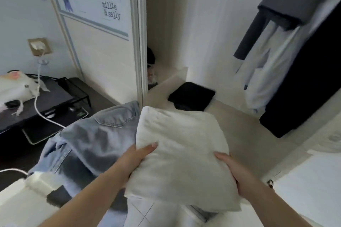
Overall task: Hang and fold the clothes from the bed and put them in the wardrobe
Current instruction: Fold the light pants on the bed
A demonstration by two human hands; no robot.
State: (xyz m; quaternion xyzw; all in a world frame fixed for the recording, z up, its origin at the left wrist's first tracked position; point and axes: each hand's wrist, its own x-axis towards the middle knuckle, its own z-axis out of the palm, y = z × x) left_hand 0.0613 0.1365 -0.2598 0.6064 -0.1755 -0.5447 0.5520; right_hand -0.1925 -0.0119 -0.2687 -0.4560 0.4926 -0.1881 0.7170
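1. Both hands are out in front, carrying a folded white garment (182,156) towards the open wardrobe (203,24).
2. The left hand (137,156) holds the garment's left edge, thumb on top and the fingers tucked out of sight beneath, so the grip is closed on the cloth.
3. The right hand (234,169) holds the right edge the same way, thumb over the fabric, grip closed on it too.
4. The garment rides level between the two hands, in the air, just short of the wardrobe shelf (245,134).
5. A folded black item (191,96) already lies on that shelf, further back and apart from the white one.
6. Dark and pale clothes (280,33) hang on the right inside the wardrobe, and the white door frame (137,33) stands on the left.
7. A pair of light blue jeans (92,138) sits below and left of the garment; it seems to be draped over the left forearm, though the blur makes that hard to confirm.
8. To my eye this is the putting-away step for a folded piece: folding done, placement not yet.
9. The next move calls for reaching forward over the shelf, lowering the garment flat beside or in front of the black item, and sliding both hands out sideways so the fold holds.
10. Off to the left, a black bench (55,97) carries a white cable (39,101).
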